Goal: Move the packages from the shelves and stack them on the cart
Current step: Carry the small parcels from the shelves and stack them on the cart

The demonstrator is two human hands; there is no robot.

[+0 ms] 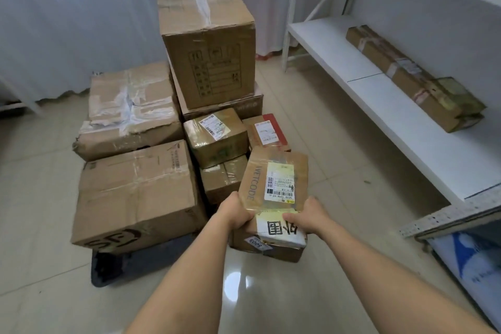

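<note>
A small cardboard package (pixel 273 179) with a white shipping label and yellowed tape is held out in front of me. My left hand (pixel 235 211) grips its near left corner and my right hand (pixel 311 215) grips its near right corner. It hangs at the right front of the cart (pixel 108 268), a dark low platform mostly hidden under stacked boxes. Beside it sit a taped small box (pixel 217 135) and a red-edged parcel (pixel 267 131). On the white shelf (pixel 406 127) at the right lies a long brown package (pixel 406 76).
A tall box (pixel 208 38) tops the back of the stack, with a crushed taped box (pixel 130 111) and a large box (pixel 135 192) on the left. White curtains hang behind. Glossy tiled floor lies between cart and shelf. A blue-white panel (pixel 471 257) leans under the shelf.
</note>
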